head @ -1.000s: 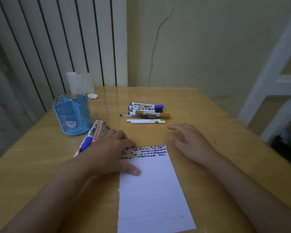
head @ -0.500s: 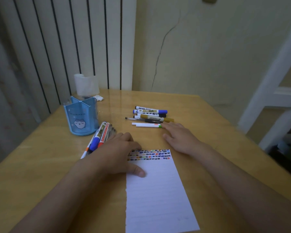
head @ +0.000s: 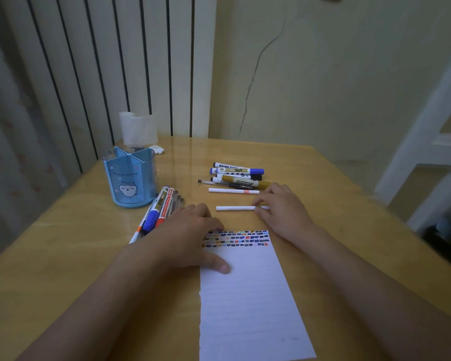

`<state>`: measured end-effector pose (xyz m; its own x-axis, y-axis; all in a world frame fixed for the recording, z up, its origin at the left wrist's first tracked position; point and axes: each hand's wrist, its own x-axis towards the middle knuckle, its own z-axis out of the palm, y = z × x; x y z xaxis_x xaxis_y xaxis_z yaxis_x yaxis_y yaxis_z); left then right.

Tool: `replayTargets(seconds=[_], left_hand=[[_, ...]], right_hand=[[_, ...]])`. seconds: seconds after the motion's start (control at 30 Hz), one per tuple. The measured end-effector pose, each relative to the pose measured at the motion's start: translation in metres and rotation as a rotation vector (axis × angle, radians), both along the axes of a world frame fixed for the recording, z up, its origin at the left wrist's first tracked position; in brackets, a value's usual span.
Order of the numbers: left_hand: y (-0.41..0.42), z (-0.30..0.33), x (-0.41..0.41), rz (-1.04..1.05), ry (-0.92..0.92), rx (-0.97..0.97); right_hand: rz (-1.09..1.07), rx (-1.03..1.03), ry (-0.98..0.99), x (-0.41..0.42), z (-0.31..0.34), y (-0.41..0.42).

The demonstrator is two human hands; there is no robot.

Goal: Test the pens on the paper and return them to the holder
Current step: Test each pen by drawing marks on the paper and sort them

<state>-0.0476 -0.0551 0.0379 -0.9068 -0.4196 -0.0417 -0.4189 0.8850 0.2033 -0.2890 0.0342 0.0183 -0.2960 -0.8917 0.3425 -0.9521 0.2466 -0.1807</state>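
A lined white paper (head: 245,295) with rows of coloured test marks along its top lies on the wooden table (head: 63,256). My left hand (head: 185,238) presses flat on the paper's top left corner, thumb on the sheet. My right hand (head: 284,212) pinches the right end of a thin white pen (head: 235,208) that lies just beyond the paper. Farther back are a second thin white pen (head: 232,191) and a pile of markers (head: 237,173). The blue pen holder (head: 129,175) stands at the left, with several pens (head: 159,207) lying between it and my left hand.
A white tissue roll (head: 138,128) and a small white scrap (head: 158,149) sit behind the holder near the table's far left corner. A radiator and a cracked wall stand beyond the table. White furniture rails are at the right.
My right hand reached forward to the pen pile and has drawn one thin white pen back toward the paper. My left hand stayed on the paper. The camera tilted up a little.
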Motion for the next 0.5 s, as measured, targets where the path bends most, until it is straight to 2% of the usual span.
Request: replayTargets(seconds=[0.07, 0.13, 0.23, 0.37, 0.43, 0.5], left_hand=[[0.0, 0.0, 0.001, 0.001, 0.008, 0.001], [0.0, 0.0, 0.001, -0.002, 0.014, -0.008], [0.0, 0.0, 0.001, 0.002, 0.002, -0.014], [0.003, 0.0, 0.0, 0.015, -0.001, -0.013], [0.005, 0.001, -0.002, 0.024, 0.092, -0.023], [0.012, 0.003, -0.005, 0.012, 0.24, 0.005]], right_hand=[[-0.011, 0.016, 0.005, 0.001, 0.002, 0.002], [-0.015, -0.04, -0.07, 0.0, 0.004, 0.006], [-0.03, -0.162, -0.396, 0.004, 0.011, 0.015], [0.067, -0.17, -0.877, 0.025, 0.015, 0.029], [0.154, -0.138, -1.064, 0.034, 0.016, 0.039], [0.223, -0.102, -1.148, 0.041, 0.017, 0.05]])
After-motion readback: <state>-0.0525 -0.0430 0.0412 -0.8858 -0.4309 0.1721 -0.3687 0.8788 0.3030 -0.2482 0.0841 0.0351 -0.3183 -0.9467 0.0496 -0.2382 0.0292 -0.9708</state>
